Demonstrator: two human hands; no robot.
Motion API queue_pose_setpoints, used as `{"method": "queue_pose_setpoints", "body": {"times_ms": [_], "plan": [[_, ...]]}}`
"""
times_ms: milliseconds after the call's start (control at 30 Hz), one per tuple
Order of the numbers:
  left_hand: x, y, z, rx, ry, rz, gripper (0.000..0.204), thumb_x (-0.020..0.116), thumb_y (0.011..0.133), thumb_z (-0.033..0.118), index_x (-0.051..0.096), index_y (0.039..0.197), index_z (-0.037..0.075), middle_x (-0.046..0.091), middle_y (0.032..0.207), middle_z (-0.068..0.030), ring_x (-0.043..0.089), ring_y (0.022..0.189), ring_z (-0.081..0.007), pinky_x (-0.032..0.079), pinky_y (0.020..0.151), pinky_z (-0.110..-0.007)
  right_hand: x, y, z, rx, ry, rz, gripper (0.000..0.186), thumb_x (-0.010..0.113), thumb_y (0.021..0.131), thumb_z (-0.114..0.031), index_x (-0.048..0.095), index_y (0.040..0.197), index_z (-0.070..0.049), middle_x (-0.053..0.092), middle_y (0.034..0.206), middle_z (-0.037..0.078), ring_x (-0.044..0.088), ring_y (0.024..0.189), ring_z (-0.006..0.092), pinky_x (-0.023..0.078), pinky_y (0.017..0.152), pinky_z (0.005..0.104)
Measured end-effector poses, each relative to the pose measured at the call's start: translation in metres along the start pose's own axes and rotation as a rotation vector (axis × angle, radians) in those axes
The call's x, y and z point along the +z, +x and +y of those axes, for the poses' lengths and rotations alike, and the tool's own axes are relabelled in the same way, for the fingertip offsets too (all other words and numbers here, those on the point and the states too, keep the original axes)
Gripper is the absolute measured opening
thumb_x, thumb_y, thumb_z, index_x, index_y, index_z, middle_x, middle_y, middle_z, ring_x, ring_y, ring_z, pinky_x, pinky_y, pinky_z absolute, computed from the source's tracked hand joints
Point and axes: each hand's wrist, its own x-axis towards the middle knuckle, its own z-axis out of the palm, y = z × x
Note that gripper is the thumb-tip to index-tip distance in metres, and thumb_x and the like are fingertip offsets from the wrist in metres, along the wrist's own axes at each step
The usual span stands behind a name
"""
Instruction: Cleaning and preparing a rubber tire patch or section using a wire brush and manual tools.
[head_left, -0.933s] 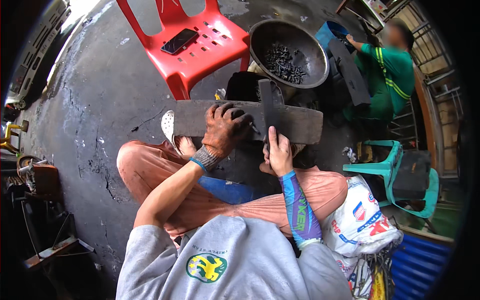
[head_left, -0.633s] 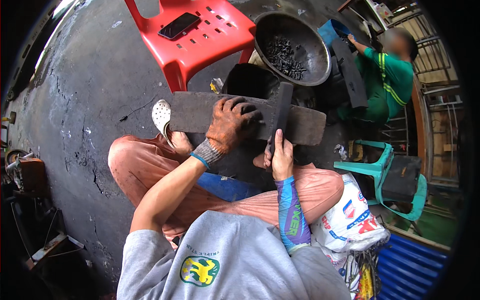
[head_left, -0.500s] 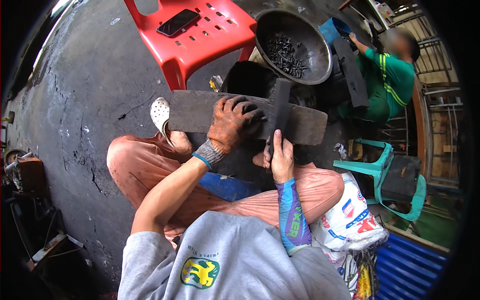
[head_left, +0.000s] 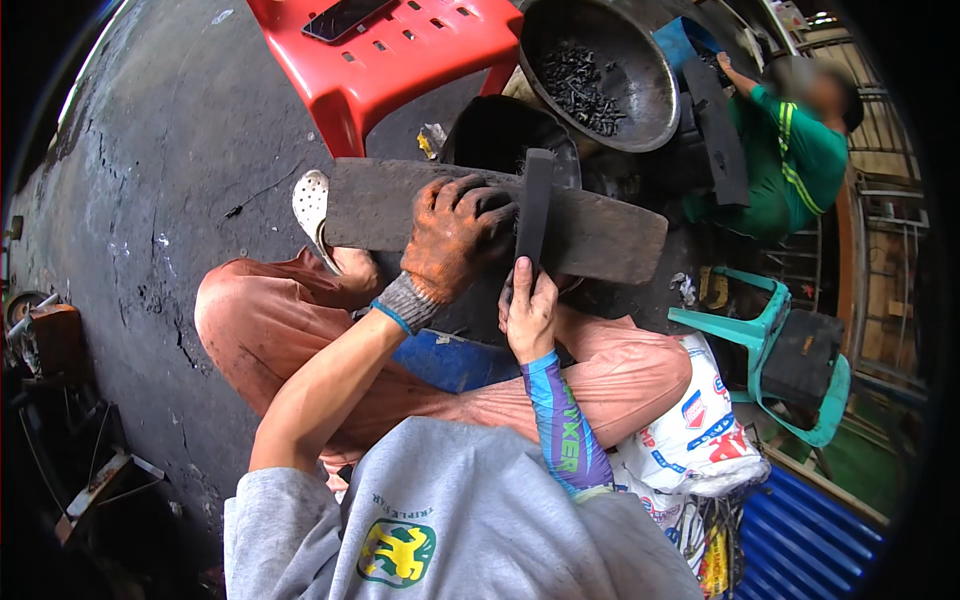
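Observation:
A long, dark, worn board (head_left: 610, 240) lies crosswise in front of me above my bent legs. My left hand (head_left: 448, 235), in an orange-stained, blackened work glove, rests on it with fingers curled; what it pinches is hidden. My right hand (head_left: 528, 305), bare below a patterned arm sleeve, grips a dark flat bar or blade (head_left: 535, 200) standing across the board just beside the gloved fingers. Behind the board sits a black container (head_left: 480, 130), partly covered.
A red plastic chair (head_left: 360, 90) holds a phone (head_left: 345, 16). A metal basin (head_left: 645, 95) contains dark small pieces. A co-worker (head_left: 800, 160) in green works at a blue bin (head_left: 670, 40). A teal chair (head_left: 750, 320), white sacks (head_left: 690, 445) and blue corrugated sheet (head_left: 810, 530) are at right.
My right hand and the bar have shifted left relative to the board, closer to my gloved hand. My left hand has moved slightly left. The background appears higher as the view shifts.

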Motion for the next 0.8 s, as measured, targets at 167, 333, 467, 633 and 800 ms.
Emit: {"method": "queue_pose_setpoints", "body": {"times_ms": [167,333,467,633,800], "plan": [[0.002,-0.001,-0.004,0.041,0.011,0.009,0.037,0.076,0.078,0.028,0.073,0.114,0.021,0.064,0.129,-0.0024,0.053,0.128,-0.0267,0.036,0.112,-0.051,0.002,-0.01,0.014,-0.005,0.039,-0.021,0.054,0.045,0.105,-0.056,0.046,0.08,-0.008,0.04,0.049,0.0,0.038,0.035,0.0092,0.031,0.034,0.0246],[0.0,0.0,-0.005,0.072,0.049,-0.05,0.033,0.074,0.079,0.026,0.072,0.112,0.021,0.064,0.127,-0.0021,0.053,0.129,-0.0265,0.035,0.113,-0.05,-0.016,-0.036,0.033,0.026,0.035,-0.027,0.052,0.048,0.105,-0.053,0.047,0.078,-0.008,0.042,0.051,0.0,0.041,0.037,0.0092,0.032,0.035,0.0256],[0.001,0.001,-0.008,0.07,0.007,-0.001,0.032,0.074,0.081,0.026,0.072,0.113,0.022,0.065,0.126,-0.0021,0.054,0.129,-0.027,0.035,0.113,-0.051,-0.038,-0.062,0.022,0.163,-0.064,-0.045,0.052,0.044,0.107,-0.05,0.051,0.08,-0.007,0.043,0.052,0.0,0.04,0.039,0.0088,0.031,0.037,0.0245],[-0.004,0.002,0.004,0.046,-0.008,0.065,0.036,0.073,0.083,0.032,0.071,0.118,0.028,0.065,0.124,-0.001,0.054,0.128,-0.0271,0.036,0.112,-0.052,-0.043,-0.041,-0.056,-0.014,0.013,0.03,0.057,0.039,0.108,-0.052,0.054,0.086,-0.002,0.043,0.052,0.0,0.038,0.037,0.0082,0.031,0.036,0.0234],[0.003,0.004,0.002,0.085,0.004,0.019,0.04,0.074,0.081,0.034,0.071,0.121,0.029,0.065,0.124,-0.0011,0.054,0.128,-0.0269,0.036,0.112,-0.052,-0.025,0.006,-0.065,0.009,0.07,0.034,0.056,0.046,0.104,-0.058,0.047,0.082,-0.006,0.042,0.051,0.002,0.039,0.035,0.0106,0.034,0.033,0.0271]]}}
